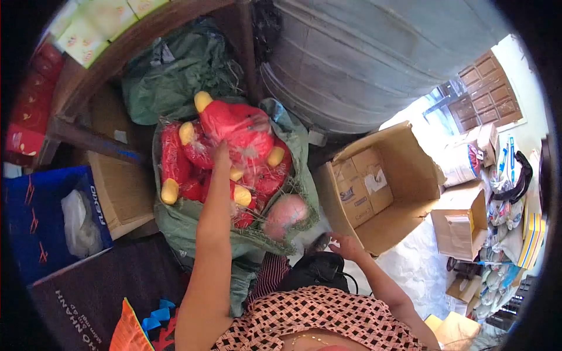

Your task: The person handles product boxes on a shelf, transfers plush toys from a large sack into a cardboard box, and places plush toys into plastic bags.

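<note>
The left hand (222, 154) touches a red toy (241, 127) in a green sack (178, 225), grip unclear; the right hand (348, 248), partly open, is beside a cardboard box (404, 225).

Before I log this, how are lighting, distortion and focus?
Head view: straight edges bow inside a round black border; glare washes out the area beside the brown door; the left hand, at the red toys, looks slightly soft.

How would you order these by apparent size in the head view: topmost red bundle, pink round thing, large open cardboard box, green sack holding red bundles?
1. Green sack
2. Large open cardboard box
3. Topmost red bundle
4. Pink round thing
</note>
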Motion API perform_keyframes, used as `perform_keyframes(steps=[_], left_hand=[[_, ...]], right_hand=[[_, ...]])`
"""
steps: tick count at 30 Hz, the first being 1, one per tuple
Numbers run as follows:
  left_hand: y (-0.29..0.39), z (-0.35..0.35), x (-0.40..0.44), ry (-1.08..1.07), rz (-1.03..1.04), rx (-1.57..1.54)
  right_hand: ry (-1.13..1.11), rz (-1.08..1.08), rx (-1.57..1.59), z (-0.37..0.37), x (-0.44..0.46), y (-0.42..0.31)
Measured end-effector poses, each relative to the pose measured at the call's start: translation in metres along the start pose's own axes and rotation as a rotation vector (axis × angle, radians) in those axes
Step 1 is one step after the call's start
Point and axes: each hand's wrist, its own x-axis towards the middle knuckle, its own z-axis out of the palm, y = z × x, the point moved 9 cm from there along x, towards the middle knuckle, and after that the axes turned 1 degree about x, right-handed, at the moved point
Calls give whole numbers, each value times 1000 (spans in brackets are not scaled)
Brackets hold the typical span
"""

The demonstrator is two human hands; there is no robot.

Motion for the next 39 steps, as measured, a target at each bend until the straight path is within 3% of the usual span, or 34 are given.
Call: perform_keyframes(steps=[4,6,11,15,19,22,23,25,29,32,36,37,39], left_hand=[[115,-44,-135,-53,425,47],[161,-62,-194,-63,752,97],[250,-61,-341,-334,807,151],[259,-16,-431,-637,648,46],[245,61,-509,-754,611,244],[247,139,-591,-1004,638,265],[248,162,-603,-1077,697,235],[243,197,-646,-1204,602,159],[216,255,-678,-1244,656,26],[147,273,-703,-1427,35,-291],[48,282,-714,-1534,22,241],[40,278,-724,-1585,1,313],[67,271,-724,-1502,192,445]], right_hand=[[250,-203,-141,-59,14,-23],[309,-229,33,-99,14,-39],[440,-376,283,-187,19,-61],[542,-488,350,-271,-14,-93],[624,-787,501,-322,-69,-94],[399,-742,760,-349,-121,-64],[449,-727,780,-365,-130,-38],[514,-652,854,-392,-164,-2],[767,-629,899,-442,-235,57],[895,-663,1055,-474,-281,98],[1008,-696,1032,-503,-339,126],[1047,-685,1014,-507,-349,136],[1165,-631,953,-518,-365,161]])
